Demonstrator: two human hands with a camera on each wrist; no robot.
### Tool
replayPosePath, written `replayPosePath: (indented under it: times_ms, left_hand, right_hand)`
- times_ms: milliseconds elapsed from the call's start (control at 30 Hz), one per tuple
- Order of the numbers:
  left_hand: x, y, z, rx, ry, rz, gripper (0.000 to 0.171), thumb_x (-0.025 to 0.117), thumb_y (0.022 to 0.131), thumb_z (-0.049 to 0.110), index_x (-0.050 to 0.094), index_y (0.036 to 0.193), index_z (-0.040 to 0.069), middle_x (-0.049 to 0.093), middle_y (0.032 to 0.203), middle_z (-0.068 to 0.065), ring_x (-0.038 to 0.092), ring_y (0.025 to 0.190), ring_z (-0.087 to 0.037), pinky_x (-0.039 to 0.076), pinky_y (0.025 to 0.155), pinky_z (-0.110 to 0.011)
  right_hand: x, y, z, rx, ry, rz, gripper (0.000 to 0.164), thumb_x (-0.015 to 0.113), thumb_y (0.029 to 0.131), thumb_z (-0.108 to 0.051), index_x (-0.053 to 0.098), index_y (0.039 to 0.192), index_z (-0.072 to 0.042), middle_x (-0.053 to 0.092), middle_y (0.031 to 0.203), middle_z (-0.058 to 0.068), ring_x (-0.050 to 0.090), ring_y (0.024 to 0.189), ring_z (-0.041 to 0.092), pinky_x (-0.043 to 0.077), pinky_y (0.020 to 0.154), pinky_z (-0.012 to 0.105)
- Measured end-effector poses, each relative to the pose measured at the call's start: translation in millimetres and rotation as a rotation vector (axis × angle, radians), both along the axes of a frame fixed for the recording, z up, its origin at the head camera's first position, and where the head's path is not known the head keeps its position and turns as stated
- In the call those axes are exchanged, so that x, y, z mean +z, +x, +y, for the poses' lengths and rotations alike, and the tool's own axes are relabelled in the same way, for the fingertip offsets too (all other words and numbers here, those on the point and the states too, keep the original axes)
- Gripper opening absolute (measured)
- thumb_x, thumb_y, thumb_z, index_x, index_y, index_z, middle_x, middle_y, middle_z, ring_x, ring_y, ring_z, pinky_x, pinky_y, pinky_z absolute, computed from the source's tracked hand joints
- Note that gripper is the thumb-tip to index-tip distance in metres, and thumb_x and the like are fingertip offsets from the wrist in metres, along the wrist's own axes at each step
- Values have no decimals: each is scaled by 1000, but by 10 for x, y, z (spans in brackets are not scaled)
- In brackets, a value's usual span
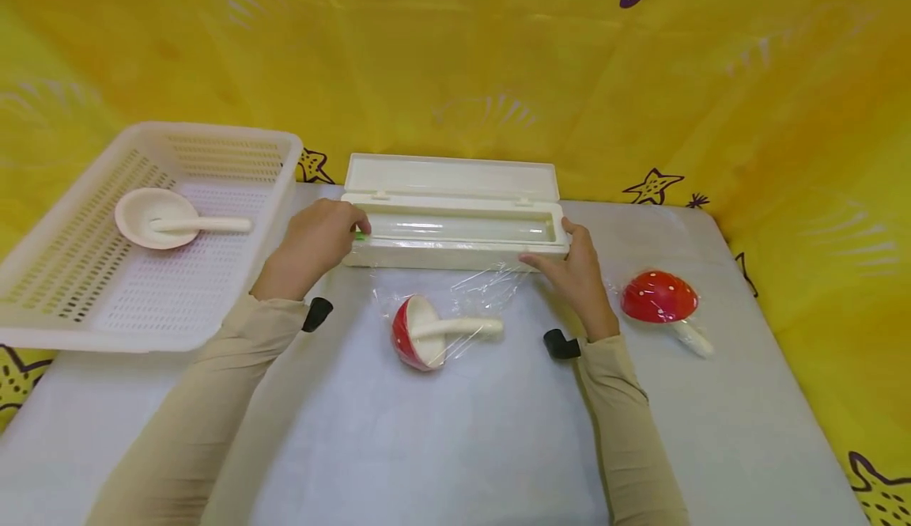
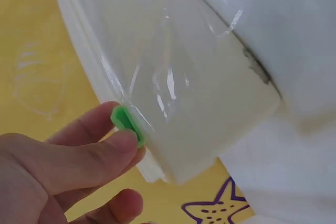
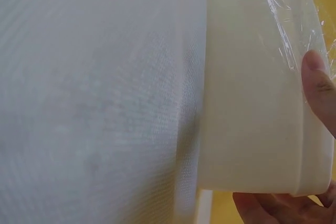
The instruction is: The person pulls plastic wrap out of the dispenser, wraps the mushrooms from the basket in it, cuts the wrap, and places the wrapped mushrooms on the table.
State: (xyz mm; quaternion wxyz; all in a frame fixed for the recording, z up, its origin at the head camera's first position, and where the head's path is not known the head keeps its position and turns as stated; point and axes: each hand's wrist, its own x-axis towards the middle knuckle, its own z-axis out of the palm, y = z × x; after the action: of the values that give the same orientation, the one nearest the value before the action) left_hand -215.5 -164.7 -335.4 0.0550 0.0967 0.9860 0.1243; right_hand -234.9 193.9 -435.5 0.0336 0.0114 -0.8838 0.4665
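Observation:
A cream cling film dispenser box (image 1: 455, 255) stands on the table with its lid (image 1: 455, 176) raised and a roll of film (image 1: 455, 228) inside. At its left end my left hand (image 1: 309, 241) pinches a small green slide cutter (image 2: 126, 124) between thumb and finger. My right hand (image 1: 578, 277) holds the box's right end, thumb at the front and fingers round the end. Clear cling film (image 1: 491, 293) comes over the front edge onto a red mushroom-shaped ladle (image 1: 407, 338) with white dots and a white handle.
A second red ladle (image 1: 658, 298), wrapped in film, lies cup upward on the right. On the left stands a white perforated basket (image 1: 288, 146) with a pale ladle (image 1: 160, 217) in it. A yellow patterned cloth (image 1: 455, 75) hangs behind the table.

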Motion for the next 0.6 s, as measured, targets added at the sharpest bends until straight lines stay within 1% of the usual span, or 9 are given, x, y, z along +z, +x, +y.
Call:
replayPosePath:
  times_ms: [67,133,233,367,467,533,600]
  left_hand:
    - [-25,35,-42,32,-10,39,36,50,85,-10,74,107,7,71,108,-20,61,99,-39,52,71,-49]
    - [-56,66,-76,63,-2,70,36,50,86,-11,74,105,7,70,107,-20,60,98,-40,51,69,-50]
    - [-108,95,-115,76,26,105,36,49,84,-13,73,105,5,70,106,-20,61,97,-40,51,72,-51]
    - [-164,128,-165,79,109,107,34,50,87,-11,71,109,4,68,111,-22,61,98,-40,50,77,-52]
    - [-218,155,-225,87,188,114,30,51,92,-8,70,111,4,66,111,-24,60,97,-39,48,81,-52]
    - [-270,170,-258,84,236,143,29,52,92,-8,71,112,3,65,108,-25,59,98,-40,47,83,-52]
    - [-328,191,-261,80,265,193,31,53,91,-10,71,113,3,64,109,-26,58,99,-43,46,85,-54]
  right_hand:
    - [2,1,9,3,2,3,100,84,79,-33,25,150,5,34,154,25,37,141,37,27,120,50]
    - [2,4,18,9,-1,0,100,84,79,-33,25,150,5,34,154,25,37,141,37,27,121,50]
    - [0,8,35,9,-7,-9,99,84,80,-33,25,150,5,34,154,25,37,140,37,28,120,50]
    - [7,1,38,12,-33,-24,99,84,80,-32,24,151,4,33,154,24,40,138,37,31,119,50]
    - [10,-12,33,13,-50,-45,101,84,80,-34,24,152,3,33,155,23,41,136,36,32,118,50]
    - [12,-16,34,13,-54,-59,102,84,80,-35,23,152,3,32,156,22,40,137,36,32,118,50]
    - [12,-17,39,12,-57,-70,102,83,80,-36,22,153,2,31,156,22,39,139,36,30,119,49]
